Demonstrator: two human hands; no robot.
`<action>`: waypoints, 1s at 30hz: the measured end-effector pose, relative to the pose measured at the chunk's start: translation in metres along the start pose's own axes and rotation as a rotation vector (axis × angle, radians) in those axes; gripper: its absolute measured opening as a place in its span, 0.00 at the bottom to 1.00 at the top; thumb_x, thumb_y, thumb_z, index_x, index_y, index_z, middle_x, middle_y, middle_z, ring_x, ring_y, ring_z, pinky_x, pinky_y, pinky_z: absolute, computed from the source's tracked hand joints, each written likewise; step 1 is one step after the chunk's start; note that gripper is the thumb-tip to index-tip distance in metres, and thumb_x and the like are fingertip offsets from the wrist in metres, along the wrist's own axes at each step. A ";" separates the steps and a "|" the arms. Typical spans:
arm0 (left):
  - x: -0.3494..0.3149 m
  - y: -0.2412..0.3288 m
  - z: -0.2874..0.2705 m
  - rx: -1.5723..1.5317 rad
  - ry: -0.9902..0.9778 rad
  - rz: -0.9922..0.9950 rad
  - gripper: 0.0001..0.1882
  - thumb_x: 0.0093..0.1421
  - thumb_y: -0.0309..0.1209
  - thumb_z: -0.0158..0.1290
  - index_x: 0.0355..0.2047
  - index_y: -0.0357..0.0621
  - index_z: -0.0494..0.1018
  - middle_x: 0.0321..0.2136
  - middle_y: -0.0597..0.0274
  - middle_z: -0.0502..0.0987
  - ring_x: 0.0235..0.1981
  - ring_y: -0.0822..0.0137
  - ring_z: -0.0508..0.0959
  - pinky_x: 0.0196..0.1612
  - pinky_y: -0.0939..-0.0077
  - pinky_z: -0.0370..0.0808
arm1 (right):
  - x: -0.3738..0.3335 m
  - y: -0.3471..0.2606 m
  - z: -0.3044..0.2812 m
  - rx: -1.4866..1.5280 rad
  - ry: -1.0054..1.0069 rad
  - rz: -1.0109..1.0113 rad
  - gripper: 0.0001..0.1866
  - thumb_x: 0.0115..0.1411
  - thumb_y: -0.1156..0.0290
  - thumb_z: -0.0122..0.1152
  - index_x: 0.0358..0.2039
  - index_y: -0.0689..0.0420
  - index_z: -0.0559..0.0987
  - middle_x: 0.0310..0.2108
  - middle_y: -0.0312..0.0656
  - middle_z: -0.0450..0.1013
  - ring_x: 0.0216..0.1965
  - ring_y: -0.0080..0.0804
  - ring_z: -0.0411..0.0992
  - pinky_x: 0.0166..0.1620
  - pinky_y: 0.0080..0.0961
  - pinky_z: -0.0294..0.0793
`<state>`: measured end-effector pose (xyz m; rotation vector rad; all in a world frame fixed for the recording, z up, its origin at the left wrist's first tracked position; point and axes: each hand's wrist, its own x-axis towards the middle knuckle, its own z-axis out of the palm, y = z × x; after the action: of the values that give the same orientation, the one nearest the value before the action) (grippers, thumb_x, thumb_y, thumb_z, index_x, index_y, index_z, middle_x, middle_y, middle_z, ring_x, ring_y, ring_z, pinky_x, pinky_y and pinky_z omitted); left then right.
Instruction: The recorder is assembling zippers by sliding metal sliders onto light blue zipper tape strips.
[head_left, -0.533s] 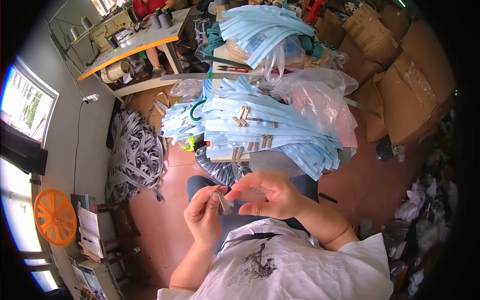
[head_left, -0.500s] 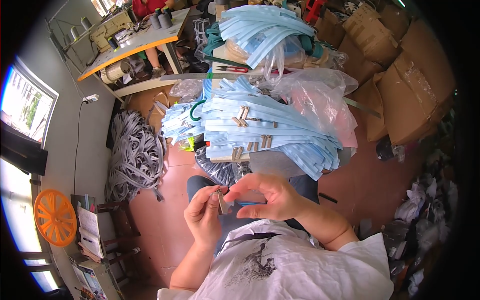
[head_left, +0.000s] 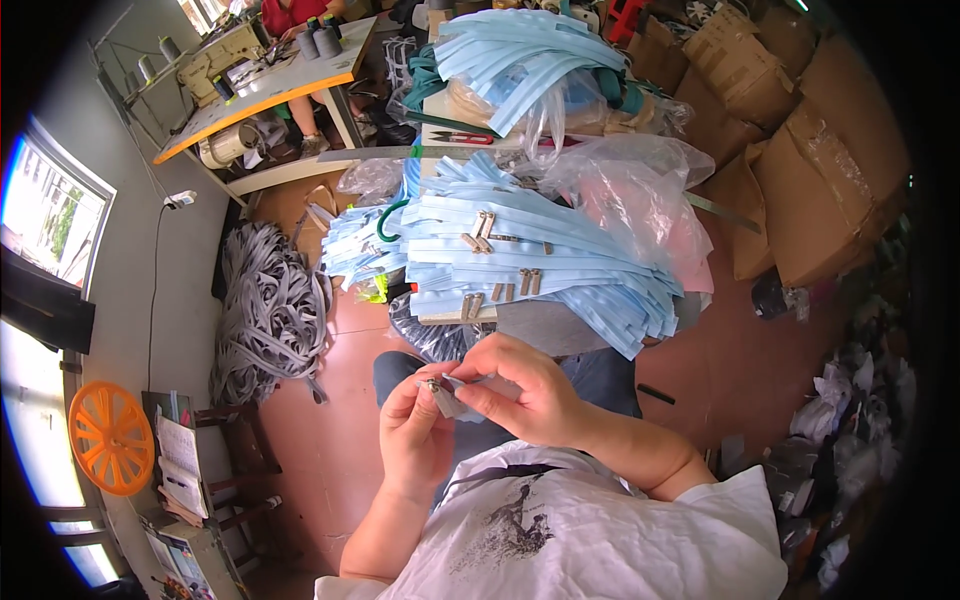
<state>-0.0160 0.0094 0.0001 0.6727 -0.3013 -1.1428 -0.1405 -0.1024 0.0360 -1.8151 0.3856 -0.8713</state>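
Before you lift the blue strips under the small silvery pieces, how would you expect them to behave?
The blue strips would likely flop, since they look thin and some bend. They may slide apart, lying loosely fanned. The small silvery pieces could tumble off, seemingly just resting on top.

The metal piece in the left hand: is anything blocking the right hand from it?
Nothing visible is in the way: the left hand holds the metal piece, and the right hand is close beside it. Whether they touch can't be made out.
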 end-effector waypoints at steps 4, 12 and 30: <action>-0.001 0.003 0.004 -0.058 -0.002 -0.046 0.11 0.67 0.28 0.49 0.46 0.38 0.75 0.50 0.55 0.74 0.47 0.65 0.76 0.52 0.69 0.73 | 0.001 0.005 0.001 -0.043 -0.006 -0.086 0.07 0.57 0.74 0.65 0.35 0.61 0.79 0.34 0.42 0.74 0.35 0.35 0.73 0.39 0.27 0.72; -0.003 0.001 -0.004 -0.114 -0.006 -0.056 0.10 0.65 0.25 0.51 0.45 0.39 0.76 0.49 0.58 0.74 0.47 0.67 0.74 0.51 0.72 0.71 | 0.004 0.003 0.001 -0.155 -0.036 -0.092 0.05 0.56 0.76 0.63 0.28 0.61 0.75 0.28 0.41 0.72 0.30 0.38 0.71 0.35 0.30 0.70; -0.002 0.000 -0.004 0.096 -0.080 0.111 0.09 0.67 0.26 0.47 0.44 0.37 0.75 0.45 0.58 0.72 0.45 0.65 0.74 0.51 0.72 0.70 | 0.007 0.004 0.003 -0.283 -0.014 -0.231 0.07 0.51 0.75 0.65 0.27 0.57 0.73 0.27 0.39 0.72 0.30 0.39 0.71 0.47 0.38 0.71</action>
<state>-0.0152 0.0124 -0.0027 0.6871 -0.4580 -1.0558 -0.1336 -0.1061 0.0348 -2.1568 0.3055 -1.0009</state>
